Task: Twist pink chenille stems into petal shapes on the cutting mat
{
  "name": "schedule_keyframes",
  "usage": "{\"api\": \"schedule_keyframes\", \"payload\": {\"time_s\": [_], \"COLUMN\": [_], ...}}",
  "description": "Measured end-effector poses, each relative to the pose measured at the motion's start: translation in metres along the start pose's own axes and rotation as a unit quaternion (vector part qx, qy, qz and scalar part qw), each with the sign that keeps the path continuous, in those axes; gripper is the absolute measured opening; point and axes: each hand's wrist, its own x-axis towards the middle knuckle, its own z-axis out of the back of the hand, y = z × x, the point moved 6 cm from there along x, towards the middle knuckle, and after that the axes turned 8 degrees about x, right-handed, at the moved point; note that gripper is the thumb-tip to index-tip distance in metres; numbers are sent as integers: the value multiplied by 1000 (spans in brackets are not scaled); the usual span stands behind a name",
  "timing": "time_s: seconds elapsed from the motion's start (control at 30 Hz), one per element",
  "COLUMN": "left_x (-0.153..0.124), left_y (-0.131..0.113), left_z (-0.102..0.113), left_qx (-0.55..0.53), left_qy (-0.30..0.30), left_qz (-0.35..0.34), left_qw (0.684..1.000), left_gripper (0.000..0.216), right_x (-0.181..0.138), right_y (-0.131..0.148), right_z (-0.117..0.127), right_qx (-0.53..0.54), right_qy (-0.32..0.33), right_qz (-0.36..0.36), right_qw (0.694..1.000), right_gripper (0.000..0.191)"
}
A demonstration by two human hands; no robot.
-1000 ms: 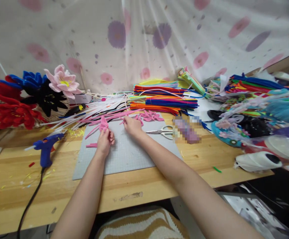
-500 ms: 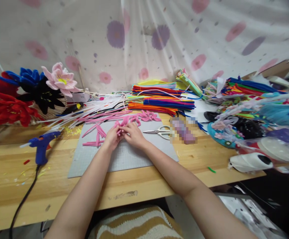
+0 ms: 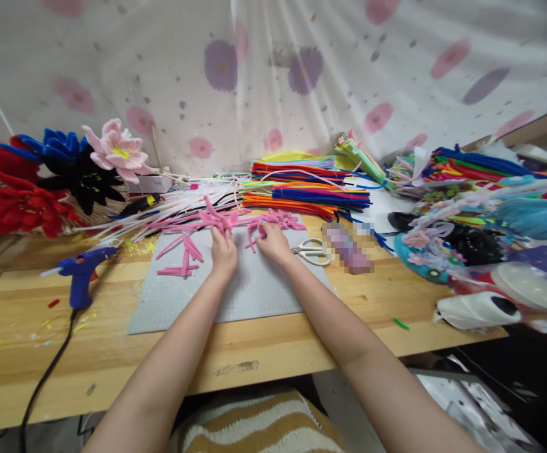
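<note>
We find a crowded wooden table (image 3: 344, 333). At its left lie one blue glue gun (image 3: 82, 277) and two red scraps (image 3: 54, 302), below a cluster of felt-like blooms: one pale pink (image 3: 119, 151), one black (image 3: 82, 185). Behind the mat (image 3: 249, 302), bundled stems (image 3: 320, 195) are stacked; at right sits one white spool (image 3: 476, 311). Our left hand (image 3: 225, 250) grips one pink flower (image 3: 218, 219) above the mat's far edge. Our right hand (image 3: 273, 243) touches a pink piece (image 3: 251, 236) beside it; whether it grips, we cannot tell. That hand hides the blades of the one pair of scissors (image 3: 315, 251), which showed half a second ago, when our hands met; now they are apart.
</note>
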Motion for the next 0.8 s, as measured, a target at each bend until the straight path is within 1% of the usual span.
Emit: {"api": "schedule_keyframes", "payload": {"time_s": [0.1,0.17,0.23,0.33,0.47,0.53,0.6,0.7,0.8], "left_x": [-5,-7,-6,-4,-6,-9,-11,-8,1], "left_y": [2,3,4,6,7,8,9,8,8], "left_z": [-25,-36,-41,-41,-38,-33,-25,-9,-1], "left_qx": [112,191,243,252,223,191,135,14,-121], "left_qy": [60,96,118,136,153,151,134,81,46], "left_qz": [-17,-34,-45,-34,-21,-23,-31,-29,21], "left_qw": [992,976,962,958,962,970,981,996,991], "left_gripper": [12,19,29,37,33,31,31,29,24], "right_x": [1,0,-2,-5,-6,-4,-1,5,11], "right_y": [8,10,10,7,2,-4,-15,-37,-62], "right_z": [-9,-14,-17,-19,-19,-16,-8,18,51], "right_qx": [13,44,77,117,171,199,215,207,167], "right_qy": [6,13,18,19,18,21,14,-35,-95], "right_qz": [5,6,3,3,14,2,-17,-30,-52], "right_qw": [1000,999,997,993,985,980,976,977,980], "right_gripper": [40,38,37,38,38,36,34,29,25]}}
